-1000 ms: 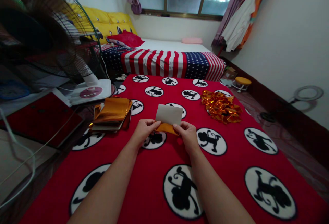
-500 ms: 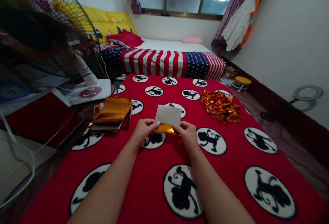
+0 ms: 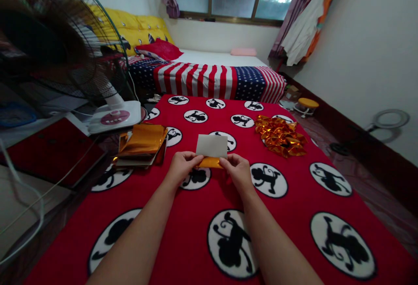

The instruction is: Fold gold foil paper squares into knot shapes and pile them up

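Between my two hands is a sheet of gold foil paper (image 3: 211,145), pale grey side up, its near edge folded over so a shiny gold strip shows. My left hand (image 3: 183,166) pinches the left end of that fold between thumb and fingers. At the right end, my right hand (image 3: 238,169) grips the fold the same way. The sheet is held just over the red cloth. Off to the left lies a stack of gold foil sheets (image 3: 142,141). A heap of folded gold foil pieces (image 3: 280,136) sits to the right.
A red cloth with monkey circles (image 3: 183,237) covers the surface under my hands. An electric fan (image 3: 114,113) stands at the left beside a dark red box (image 3: 48,150). Farther back are a bed with a striped cover (image 3: 199,80) and a yellow stool (image 3: 308,103).
The paper's upright grey part has shifted slightly left and stands a little lower. The gold fold looks a bit narrower and more level. Both hands keep their pinch.
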A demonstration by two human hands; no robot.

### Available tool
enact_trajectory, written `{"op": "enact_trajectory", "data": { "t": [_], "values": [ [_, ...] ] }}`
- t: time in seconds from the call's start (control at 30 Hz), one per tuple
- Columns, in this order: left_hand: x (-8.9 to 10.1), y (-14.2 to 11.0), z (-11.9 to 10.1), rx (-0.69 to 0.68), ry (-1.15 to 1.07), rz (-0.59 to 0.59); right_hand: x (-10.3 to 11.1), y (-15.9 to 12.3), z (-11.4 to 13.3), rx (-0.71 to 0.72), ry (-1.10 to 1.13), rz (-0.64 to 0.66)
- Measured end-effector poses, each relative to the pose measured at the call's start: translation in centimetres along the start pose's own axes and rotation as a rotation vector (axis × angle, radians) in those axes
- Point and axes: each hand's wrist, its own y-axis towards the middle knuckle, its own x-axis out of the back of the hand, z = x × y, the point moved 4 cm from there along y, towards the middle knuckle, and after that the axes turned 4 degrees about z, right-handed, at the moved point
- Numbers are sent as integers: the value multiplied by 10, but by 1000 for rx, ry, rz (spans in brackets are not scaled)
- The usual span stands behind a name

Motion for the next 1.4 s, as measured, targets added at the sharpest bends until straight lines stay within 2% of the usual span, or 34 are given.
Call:
{"op": "enact_trajectory", "data": {
  "t": [0.13, 0.57, 0.83, 0.93, 1.03, 1.1, 1.23, 1.4],
  "values": [
    [3, 3, 7, 24, -47, -35, -1, -1, 2, -64, 77, 57],
    [2, 2, 5, 13, -47, -28, 1, -2, 6, -21, 43, -10],
    [0, 3, 8, -16, 29, -61, 2, -1, 1, 108, -219, -116],
    [-1, 1, 6, -74, 187, -114, 2, -3, 4, 146, -423, -144],
    [-2, -3, 1, -140, 456, -176, 1, -6, 7, 125, -655, -170],
    [-3, -7, -3, -137, 639, -202, 0, -7, 8, 107, -770, -171],
    [-5, -13, -9, -81, 898, -219, -3, -7, 10, 94, -880, -162],
    [-10, -14, -12, -62, 1018, -223, -5, -8, 12, 43, -952, -149]
  ]
}}
